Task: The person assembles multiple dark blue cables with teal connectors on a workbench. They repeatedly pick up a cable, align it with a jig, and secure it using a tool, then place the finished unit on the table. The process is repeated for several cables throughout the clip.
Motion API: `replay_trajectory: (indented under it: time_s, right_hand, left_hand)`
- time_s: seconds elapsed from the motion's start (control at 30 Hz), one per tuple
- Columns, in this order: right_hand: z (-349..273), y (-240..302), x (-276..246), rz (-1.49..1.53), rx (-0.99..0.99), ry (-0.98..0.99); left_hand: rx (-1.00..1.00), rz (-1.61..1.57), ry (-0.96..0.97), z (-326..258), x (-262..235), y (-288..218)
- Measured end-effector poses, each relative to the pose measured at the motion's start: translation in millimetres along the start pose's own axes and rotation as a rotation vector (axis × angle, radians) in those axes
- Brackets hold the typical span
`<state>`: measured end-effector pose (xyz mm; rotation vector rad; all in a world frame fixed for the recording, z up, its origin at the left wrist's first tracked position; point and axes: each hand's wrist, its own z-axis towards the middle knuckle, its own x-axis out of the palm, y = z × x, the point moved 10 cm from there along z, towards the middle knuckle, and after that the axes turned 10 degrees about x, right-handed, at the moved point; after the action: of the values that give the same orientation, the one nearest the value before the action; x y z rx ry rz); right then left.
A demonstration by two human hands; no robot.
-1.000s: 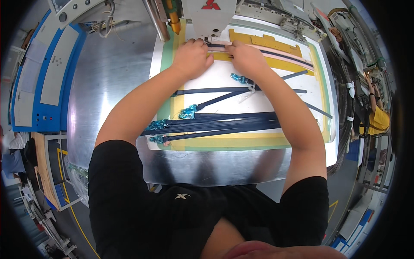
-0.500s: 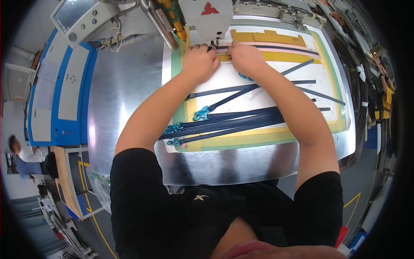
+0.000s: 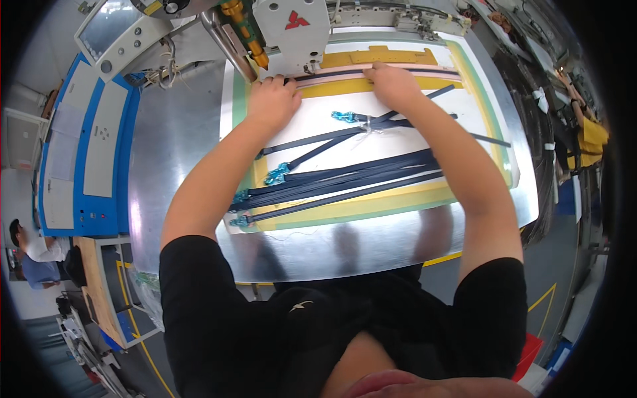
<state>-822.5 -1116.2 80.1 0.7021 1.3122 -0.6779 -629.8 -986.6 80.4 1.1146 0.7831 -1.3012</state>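
A narrow navy strap (image 3: pixel 338 75) lies in a long pink-lined slot (image 3: pixel 438 75) between yellow template strips (image 3: pixel 332 89) on the work plate. At the strap's left end, beneath the machine head, my left hand (image 3: pixel 273 105) has its fingers curled onto it. Farther right along the same strap, my right hand (image 3: pixel 393 87) pinches or presses it with bent fingers. Its fingertips are partly hidden. Nearer me lie several loose navy straps (image 3: pixel 358 169), some crossing, with shiny teal-wrapped ends (image 3: pixel 277 174). Another teal-wrapped end (image 3: pixel 344 117) sits below the slot, between my hands.
A white sewing machine head (image 3: pixel 292 33) stands over the slot, beside a metal tube and an orange-yellow pointed fitting (image 3: pixel 249 36). At left are a control panel (image 3: pixel 119 33) and a blue-and-white cabinet (image 3: pixel 93 139). Far left, a person (image 3: pixel 40 255) is in the background.
My right hand has slid right along the strap, away from my left hand, baring more of the strap and a teal-wrapped end. My left hand stays at the strap's left end. The view has shifted.
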Motion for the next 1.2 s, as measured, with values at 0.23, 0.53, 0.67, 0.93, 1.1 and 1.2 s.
replay_trajectory:
  time_s: [0.23,0.53,0.67,0.93,1.1,1.2]
  right_hand:
    - [1.3,12.9,-4.5,-0.023,-0.049,-0.020]
    - [-1.6,16.9,-5.7,0.037,-0.112,-0.073]
    - [0.7,16.4,-1.9,0.042,-0.145,-0.086]
    - [-4.1,2.5,-9.0,0.076,-0.143,-0.031]
    - [-9.6,-33.3,-10.9,0.049,-0.100,0.005]
    - [-11.4,-51.3,-16.9,0.056,-0.110,-0.022]
  left_hand:
    - [-0.080,-0.025,0.180,16.0,-2.5,-26.8]
    - [-0.198,-0.143,0.341,30.5,-7.4,-43.2]
    - [-0.223,-0.165,0.379,37.1,-6.7,-52.6]
    - [-0.278,-0.135,0.428,47.5,-11.9,-67.1]
    - [-0.253,-0.145,0.364,54.9,-7.3,-74.4]
    - [-0.294,-0.163,0.355,53.4,-0.6,-67.3]
